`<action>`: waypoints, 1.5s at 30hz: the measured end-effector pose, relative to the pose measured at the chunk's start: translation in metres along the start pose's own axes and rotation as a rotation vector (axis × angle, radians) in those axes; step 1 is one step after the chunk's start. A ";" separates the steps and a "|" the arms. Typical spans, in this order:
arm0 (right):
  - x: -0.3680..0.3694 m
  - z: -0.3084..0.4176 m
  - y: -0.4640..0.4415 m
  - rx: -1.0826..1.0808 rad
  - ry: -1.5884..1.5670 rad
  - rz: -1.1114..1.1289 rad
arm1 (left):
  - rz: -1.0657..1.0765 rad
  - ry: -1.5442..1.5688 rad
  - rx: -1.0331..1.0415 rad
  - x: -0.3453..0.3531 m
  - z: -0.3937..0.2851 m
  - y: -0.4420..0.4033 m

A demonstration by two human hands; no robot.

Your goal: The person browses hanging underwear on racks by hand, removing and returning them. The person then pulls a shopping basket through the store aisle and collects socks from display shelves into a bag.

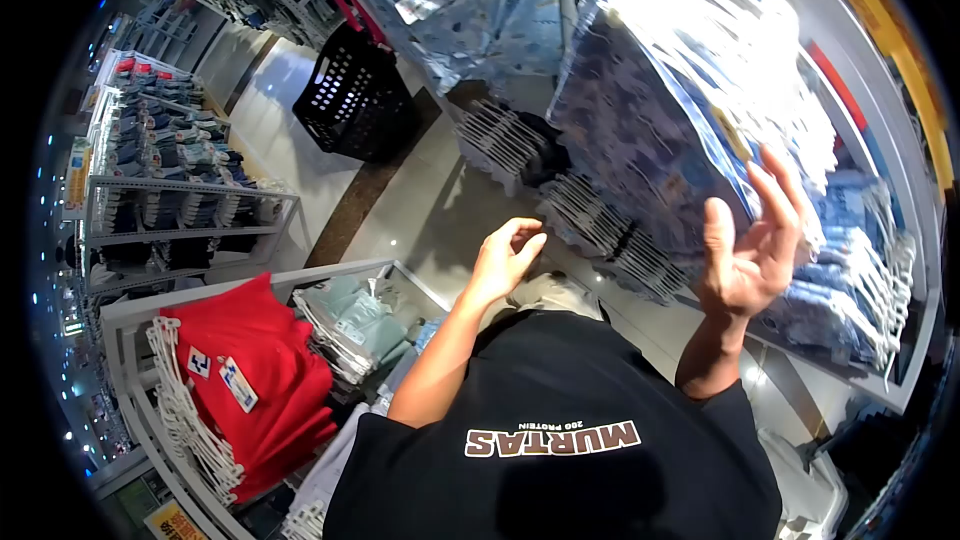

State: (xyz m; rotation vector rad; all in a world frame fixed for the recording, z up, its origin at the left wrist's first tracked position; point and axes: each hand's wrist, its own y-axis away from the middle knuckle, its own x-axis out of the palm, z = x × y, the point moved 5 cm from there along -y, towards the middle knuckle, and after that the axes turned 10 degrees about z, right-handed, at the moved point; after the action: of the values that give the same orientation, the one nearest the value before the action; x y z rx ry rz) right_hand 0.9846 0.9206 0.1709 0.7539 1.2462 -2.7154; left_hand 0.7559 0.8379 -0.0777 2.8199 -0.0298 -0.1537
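My right hand (750,265) is raised beside a rack of blue patterned garments in clear wrap (650,130), its thumb and fingers apart and nothing seen between them. The fingertips are close to the edge of the front garment; whether they touch it I cannot tell. White hangers (690,20) are packed along the top of that row, washed out by bright light. My left hand (508,258) hovers in front of my black shirt (560,390), fingers loosely curled with a gap to the thumb. It appears to hold nothing.
A black basket with a pink handle (355,95) stands on the tiled floor (400,210). To the left, a display bin (125,340) holds red garments (265,370) and grey-green ones (360,325). Folded blue garments on hangers (840,290) fill the right shelf. More clothing racks (180,155) stand farther off.
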 end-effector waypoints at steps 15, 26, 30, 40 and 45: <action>0.015 -0.024 0.002 0.039 0.089 -0.229 | 0.007 0.011 0.140 -0.090 -0.010 -0.065; 0.011 -0.022 -0.003 0.241 0.105 -0.222 | -0.132 0.083 0.586 -0.053 -0.124 -0.066; 0.009 -0.014 -0.008 0.275 0.091 -0.232 | -0.211 0.042 0.523 -0.073 -0.117 -0.044; 0.010 -0.009 -0.028 0.336 -0.087 -0.141 | 0.234 0.392 0.446 -0.073 -0.121 -0.053; 0.003 -0.001 -0.027 0.284 -0.207 -0.155 | 0.489 0.193 0.488 -0.049 -0.130 -0.060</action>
State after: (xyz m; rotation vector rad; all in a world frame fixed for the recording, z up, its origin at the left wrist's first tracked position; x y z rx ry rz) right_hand 0.9759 0.9401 0.1882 0.3929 0.9237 -3.0429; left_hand 0.7219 0.9372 0.0313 3.1782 -0.8030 0.2743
